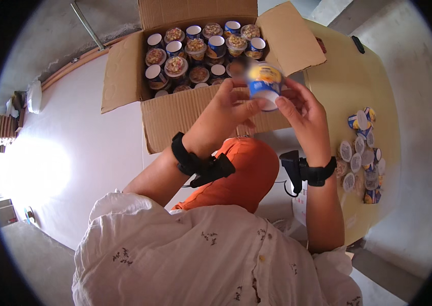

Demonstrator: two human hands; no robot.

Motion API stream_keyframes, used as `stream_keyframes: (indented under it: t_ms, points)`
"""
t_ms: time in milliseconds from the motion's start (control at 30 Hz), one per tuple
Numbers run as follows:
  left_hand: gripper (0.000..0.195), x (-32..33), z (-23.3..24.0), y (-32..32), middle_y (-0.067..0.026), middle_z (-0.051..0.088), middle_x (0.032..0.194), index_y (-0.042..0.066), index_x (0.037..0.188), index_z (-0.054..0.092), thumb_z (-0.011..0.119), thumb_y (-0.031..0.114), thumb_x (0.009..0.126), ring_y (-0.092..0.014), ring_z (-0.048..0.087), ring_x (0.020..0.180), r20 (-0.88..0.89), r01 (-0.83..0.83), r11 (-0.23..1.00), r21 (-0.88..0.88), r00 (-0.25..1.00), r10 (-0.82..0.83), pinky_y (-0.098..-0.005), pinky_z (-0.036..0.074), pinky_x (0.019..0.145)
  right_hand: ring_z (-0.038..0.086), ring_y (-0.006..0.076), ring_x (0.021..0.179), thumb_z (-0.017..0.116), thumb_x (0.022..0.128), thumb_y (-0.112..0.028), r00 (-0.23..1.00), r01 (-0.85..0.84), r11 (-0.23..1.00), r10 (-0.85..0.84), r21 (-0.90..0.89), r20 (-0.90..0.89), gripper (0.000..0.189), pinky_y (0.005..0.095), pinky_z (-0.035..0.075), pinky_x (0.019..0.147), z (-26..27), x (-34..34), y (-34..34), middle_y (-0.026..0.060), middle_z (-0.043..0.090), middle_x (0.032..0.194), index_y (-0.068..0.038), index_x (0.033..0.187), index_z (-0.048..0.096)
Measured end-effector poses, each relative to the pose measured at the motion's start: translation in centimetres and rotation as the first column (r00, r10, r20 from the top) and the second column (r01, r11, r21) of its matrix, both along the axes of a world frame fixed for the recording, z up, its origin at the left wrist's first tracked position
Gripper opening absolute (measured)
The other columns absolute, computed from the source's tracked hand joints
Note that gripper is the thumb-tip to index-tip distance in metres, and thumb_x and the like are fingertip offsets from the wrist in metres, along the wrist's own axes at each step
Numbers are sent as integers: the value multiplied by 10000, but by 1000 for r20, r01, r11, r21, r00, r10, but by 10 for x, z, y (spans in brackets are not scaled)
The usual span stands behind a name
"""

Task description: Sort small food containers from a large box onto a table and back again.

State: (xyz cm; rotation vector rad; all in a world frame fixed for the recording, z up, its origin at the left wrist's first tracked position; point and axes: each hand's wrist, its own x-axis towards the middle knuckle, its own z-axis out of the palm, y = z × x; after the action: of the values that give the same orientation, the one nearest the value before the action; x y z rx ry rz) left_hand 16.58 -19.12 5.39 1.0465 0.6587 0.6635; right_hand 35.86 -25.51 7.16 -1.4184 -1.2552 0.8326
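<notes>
Between my two hands is a blue and yellow printed cup (pixel 265 86), tilted so that its white round end faces me. My left hand (pixel 235 101) grips it from the left, thumb near the white end. My right hand (pixel 304 105) has its thumb and fingers on the cup's right side. Just beyond the hands stands an open cardboard box (pixel 216 111) with its flaps spread. Rows of similar cups fill it, some showing white round ends (pixel 216 41) and others clear domed lids over colourful pieces (pixel 176 65). Part of the cup's far side is blurred.
On the yellowish tabletop (pixel 338 88) to my right lies a loose pile of cups with clear lids (pixel 355 162). A pale surface (pixel 85 114) stretches to the left. My orange-clad knee (pixel 242 168) is below the box. A black object (pixel 358 44) lies at the tabletop's far edge.
</notes>
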Motion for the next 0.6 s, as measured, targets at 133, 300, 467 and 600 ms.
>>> stream_keyframes:
  t_ms: [133, 300, 467, 600]
  points:
    - [428, -8, -22, 31, -148, 627, 1257, -45, 1338, 484, 630, 195, 1015, -226, 638, 1131, 161, -128, 972, -196, 974, 160, -343, 568, 902, 638, 94, 909, 721, 966, -293, 995, -10, 1000, 11, -16, 100, 525, 241, 501, 760, 4, -7, 17, 52, 694, 1049, -1, 1372, 563]
    - [354, -9, -48, 83, -197, 644, 1172, -57, 1252, 558, 646, 179, 1003, -284, 657, 1136, 336, -191, 847, -496, 857, 391, -285, 576, 902, 633, 94, 905, 683, 993, -287, 997, 1, 1000, 1, -21, 83, 469, 242, 499, 756, -8, -4, 19, 57, 690, 1065, -19, 1363, 579]
    - [371, -18, -120, 144, -200, 599, 1085, -21, 1188, 513, 674, 248, 991, -333, 681, 1078, 118, -204, 936, -286, 962, 246, -296, 613, 769, 636, 96, 907, 662, 1007, -263, 996, 8, 999, -3, -54, 92, 427, 243, 504, 767, -18, -2, 16, 61, 689, 1073, -14, 1346, 589]
    - [366, 6, -107, 144, -231, 583, 1157, -10, 1214, 493, 645, 252, 1009, -336, 681, 1070, 221, -265, 737, -622, 844, 490, -315, 613, 757, 645, 97, 916, 645, 1017, -226, 997, 4, 998, 0, -57, 76, 389, 237, 511, 785, -19, 2, 10, 57, 693, 1075, -7, 1334, 593]
